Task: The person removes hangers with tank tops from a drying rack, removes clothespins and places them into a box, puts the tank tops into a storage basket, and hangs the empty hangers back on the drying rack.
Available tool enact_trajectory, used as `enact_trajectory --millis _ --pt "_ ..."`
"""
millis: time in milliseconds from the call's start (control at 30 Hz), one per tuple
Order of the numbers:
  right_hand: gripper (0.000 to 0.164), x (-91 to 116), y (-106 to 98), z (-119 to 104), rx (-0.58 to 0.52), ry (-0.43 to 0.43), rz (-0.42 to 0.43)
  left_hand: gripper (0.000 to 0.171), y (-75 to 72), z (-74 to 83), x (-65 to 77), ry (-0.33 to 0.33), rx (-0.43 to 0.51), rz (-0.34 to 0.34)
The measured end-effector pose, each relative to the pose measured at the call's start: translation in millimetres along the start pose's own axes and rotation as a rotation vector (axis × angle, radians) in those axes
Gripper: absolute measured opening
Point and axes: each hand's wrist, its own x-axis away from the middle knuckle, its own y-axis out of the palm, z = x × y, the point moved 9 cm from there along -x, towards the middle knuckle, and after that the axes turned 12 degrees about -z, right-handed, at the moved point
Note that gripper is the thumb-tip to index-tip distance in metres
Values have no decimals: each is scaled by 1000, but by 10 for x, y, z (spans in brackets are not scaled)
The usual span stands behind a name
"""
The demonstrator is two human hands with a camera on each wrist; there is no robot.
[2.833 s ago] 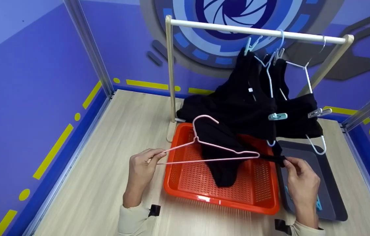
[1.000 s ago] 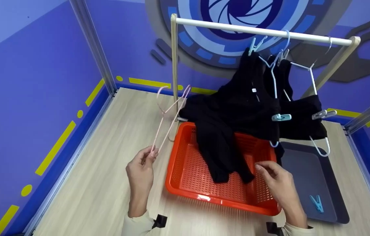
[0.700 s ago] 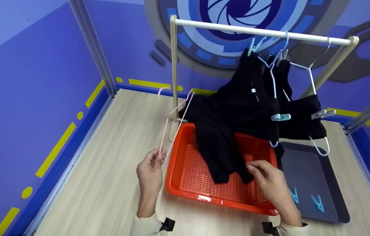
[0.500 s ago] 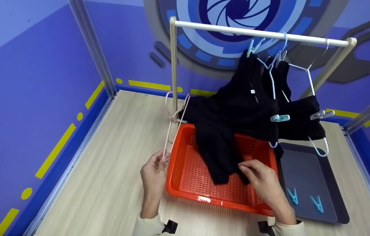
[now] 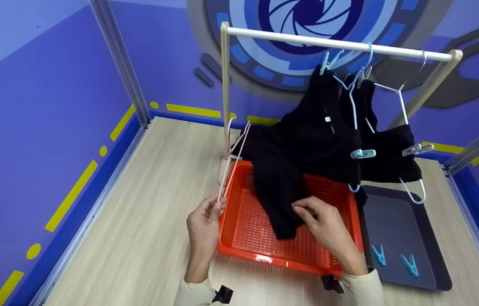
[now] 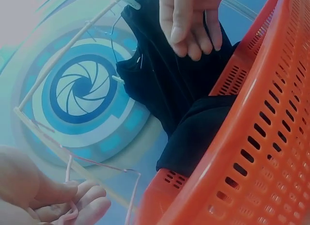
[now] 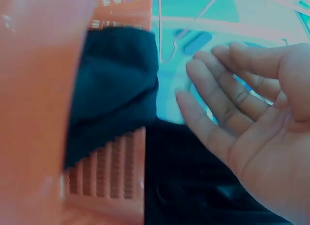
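Note:
In the head view my left hand (image 5: 204, 225) pinches a thin pink clothes hanger (image 5: 243, 140), which stands up beside the basket's left rim, hook upward. The left wrist view shows the hanger's wire between thumb and fingers. My right hand (image 5: 324, 223) hovers over the orange basket (image 5: 265, 258), its fingers loosely bent. In the right wrist view that hand (image 7: 247, 104) holds nothing. Black cloth (image 5: 275, 199) drapes down into the basket, just left of the right fingertips, partly covered by them in the head view.
A rack with a white rail (image 5: 282, 36) stands behind the basket. Black tops (image 5: 307, 123) hang there on a blue and a white hanger, with clothespins (image 5: 362, 154) on them. At right, a grey tray (image 5: 396, 221) holds two blue clothespins (image 5: 410, 265). Blue walls enclose the table.
The pink hanger, earlier stretched sideways over the basket, now stands upright at its left. My right hand has let go of the black strap and moved left over the cloth; my left hand drifted right.

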Motion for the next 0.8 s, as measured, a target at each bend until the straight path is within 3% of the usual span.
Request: enact_trajectory --millis 300,467,800 --pt "12 -336 -15 -169 13 -61 8 24 -9 52 -48 -23 -17 -12" --pt "10 -599 69 -118 46 -47 10 24 -4 67 -69 -21 -40 -25" --pt "45 -1091 280 194 182 42 87 25 27 9 -59 -55 -49 -30"
